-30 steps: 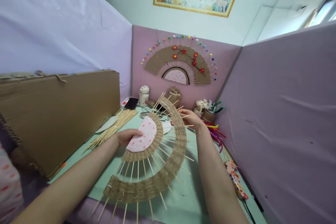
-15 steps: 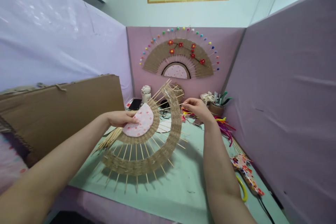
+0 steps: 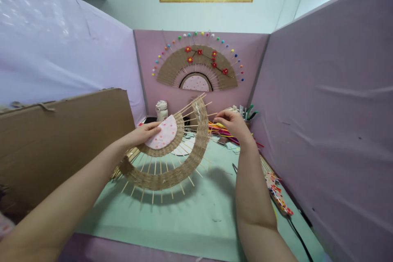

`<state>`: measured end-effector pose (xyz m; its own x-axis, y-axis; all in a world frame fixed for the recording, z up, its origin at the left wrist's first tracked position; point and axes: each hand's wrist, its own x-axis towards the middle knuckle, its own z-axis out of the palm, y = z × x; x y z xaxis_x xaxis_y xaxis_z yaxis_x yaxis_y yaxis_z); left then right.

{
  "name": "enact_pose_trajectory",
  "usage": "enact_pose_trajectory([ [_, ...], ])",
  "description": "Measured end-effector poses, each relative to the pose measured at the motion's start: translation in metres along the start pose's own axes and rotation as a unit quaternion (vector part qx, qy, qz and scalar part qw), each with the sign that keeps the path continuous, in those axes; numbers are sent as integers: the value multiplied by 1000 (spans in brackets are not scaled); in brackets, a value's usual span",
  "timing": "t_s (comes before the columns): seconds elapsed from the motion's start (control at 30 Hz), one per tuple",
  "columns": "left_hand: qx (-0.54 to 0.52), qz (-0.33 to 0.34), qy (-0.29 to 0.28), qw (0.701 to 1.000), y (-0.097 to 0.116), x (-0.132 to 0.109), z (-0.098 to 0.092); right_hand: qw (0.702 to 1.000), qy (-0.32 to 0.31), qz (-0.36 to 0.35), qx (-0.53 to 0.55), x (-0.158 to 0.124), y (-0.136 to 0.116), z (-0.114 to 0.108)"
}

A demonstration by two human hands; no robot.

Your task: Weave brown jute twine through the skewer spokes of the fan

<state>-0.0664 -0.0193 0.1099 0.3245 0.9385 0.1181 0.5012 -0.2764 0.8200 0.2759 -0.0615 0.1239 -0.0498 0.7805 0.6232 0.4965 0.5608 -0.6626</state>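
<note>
I hold a half-woven fan (image 3: 184, 163) of tan twine wound over thin wooden sticks, lifted above the green table (image 3: 196, 217). My left hand (image 3: 144, 133) grips its pink spotted half-round centre (image 3: 162, 133), thumb on the front face. My right hand (image 3: 231, 125) is at the fan's upper right edge, fingers pinched together around the stick ends; what lies between the fingertips is too small to make out.
A finished fan (image 3: 198, 67) with red flowers and coloured beads hangs on the back wall. A large cardboard sheet (image 3: 61, 135) leans at the left. A white jar (image 3: 161, 110), a tool pot (image 3: 247, 112), coloured pipe cleaners (image 3: 225, 131) and patterned scissors (image 3: 278, 194) lie around.
The view has tipped down and shifted; both hands carried the fan slightly up and away from me. The grips look the same.
</note>
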Motion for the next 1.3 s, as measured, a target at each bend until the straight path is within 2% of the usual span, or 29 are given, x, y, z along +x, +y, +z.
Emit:
enact_pose_trajectory([
  [0.13,67,18,47,996,-10,-5,3,997,-9,-24,-73,-1,-5,3],
  [0.27,160,38,113,980,-16,-14,6,992,-18,-46,-117,-4,-12,5],
  [0.4,201,56,135,969,-18,-28,10,991,-76,-33,-108,-8,-16,7],
  [0.6,163,73,118,977,-23,-35,15,979,-179,-20,-90,-8,-13,12],
  [0.77,137,85,104,981,-33,-12,24,986,-159,7,-53,-6,-3,8],
  [0.87,124,95,80,984,-35,-4,31,987,-150,52,-4,-7,4,0],
  [0.97,103,97,65,988,-33,-5,37,979,-164,111,55,-11,10,-9],
  [1.07,95,92,65,989,-29,-11,42,967,-174,140,124,-14,15,-14],
  [1.17,98,102,67,988,-26,-13,47,955,-191,154,166,-14,21,-12],
  [1.3,109,115,42,986,-29,-9,58,939,-236,179,172,-11,33,-5],
])
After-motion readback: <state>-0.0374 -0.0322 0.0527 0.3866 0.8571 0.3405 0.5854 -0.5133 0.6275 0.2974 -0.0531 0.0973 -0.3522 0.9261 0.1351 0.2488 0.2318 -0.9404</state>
